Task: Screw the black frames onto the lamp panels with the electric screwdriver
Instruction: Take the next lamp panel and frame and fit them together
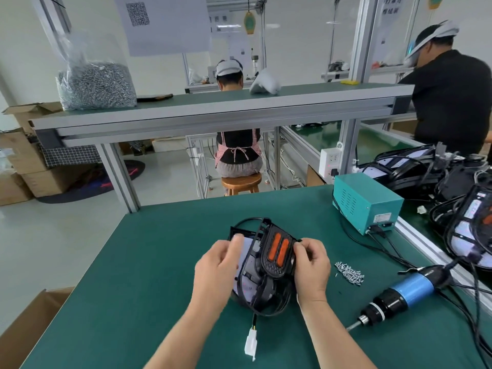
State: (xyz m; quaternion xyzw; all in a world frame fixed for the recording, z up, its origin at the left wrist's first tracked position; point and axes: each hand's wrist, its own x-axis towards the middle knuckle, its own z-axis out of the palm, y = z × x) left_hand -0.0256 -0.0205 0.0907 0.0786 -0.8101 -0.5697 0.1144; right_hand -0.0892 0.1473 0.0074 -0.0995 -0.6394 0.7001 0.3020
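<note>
Lamp panel (274, 251) x1 in 2 hands (215, 267) (311, 265)

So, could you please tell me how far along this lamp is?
Done: nothing visibly screwed. In hand: the right hand grips the black frame over the lamp panel; the left hand is blurred there. Left: the electric screwdriver lies on the mat beside the loose screws, so driving remains.

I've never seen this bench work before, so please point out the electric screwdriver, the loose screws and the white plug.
electric screwdriver (411, 290): head view, on its blue barrel.
loose screws (349, 272): head view, middle of the small pile.
white plug (250, 342): head view, on the plug's body.
</note>
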